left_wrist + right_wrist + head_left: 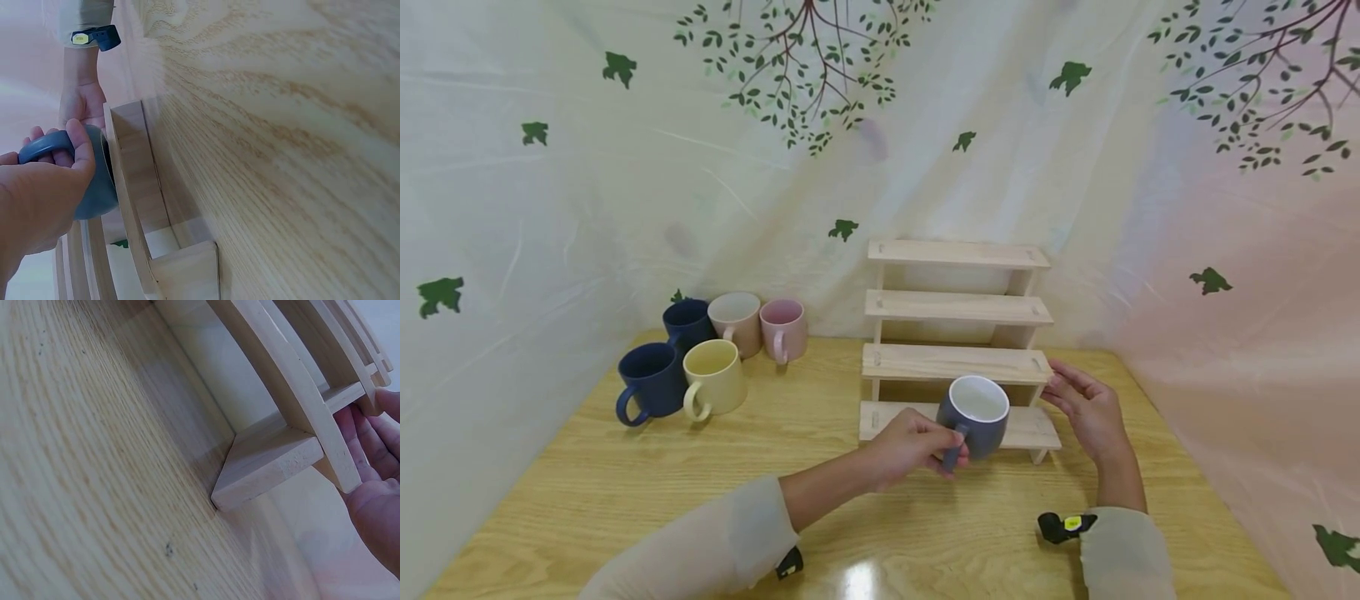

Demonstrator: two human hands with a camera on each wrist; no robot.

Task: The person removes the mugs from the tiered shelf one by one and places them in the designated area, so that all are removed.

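Note:
My left hand (910, 450) grips the handle of a blue-grey mug (973, 425) with a white inside. The mug is upright at the lowest step of a four-tier wooden display shelf (958, 362), overlapping the front of that step in the head view. In the left wrist view, the mug (100, 187) is close against the bottom board, thumb and fingers around its handle. At the shelf's right end, my right hand (1090, 412) holds the end of the second step from the bottom. The right wrist view shows those fingers (375, 444) around the shelf's side.
On the left of the wooden table (820, 517) stand two dark blue mugs (653, 381), a yellow mug (715, 379), a beige mug (737, 321) and a pink mug (784, 329). A leaf-printed cloth (760, 208) hangs behind the table and along its sides.

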